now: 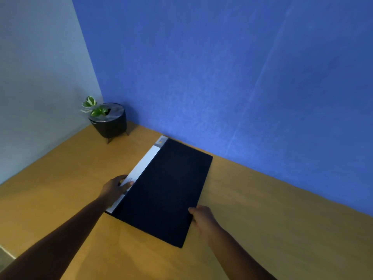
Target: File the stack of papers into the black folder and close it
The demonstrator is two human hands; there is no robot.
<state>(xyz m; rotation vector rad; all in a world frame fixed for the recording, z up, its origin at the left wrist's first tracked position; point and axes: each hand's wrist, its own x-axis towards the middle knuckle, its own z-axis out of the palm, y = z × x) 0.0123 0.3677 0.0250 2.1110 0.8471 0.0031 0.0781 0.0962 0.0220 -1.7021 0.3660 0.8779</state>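
Blue wall (222, 67) is meeting grey wall (36, 77) at the corner, wood desk (272, 209) below. Left hand (116, 188) is sitting on the spine side of the folder (163, 188), fingers (129, 183) curling over the white strip (144, 164) there, clamping that edge, probably to pin the hinge side so the folder is not sliding. Right hand (201, 218) is gripping the opposite long edge near the close corner, thumb (192, 210) on top of the cover, remaining fingers hidden underneath or behind, so I cannot tell how tight that pinch is. Folder is lying flat and shut on the desk, angled with its far end near the blue wall. No loose papers are showing anywhere, so they are either already inside or out of view; cannot tell which. Judging by the thumb-on-edge grip, right hand is either pressing the cover down or getting ready to lift it. Potted plant (107, 118) is standing in the far corner, well apart from the work.
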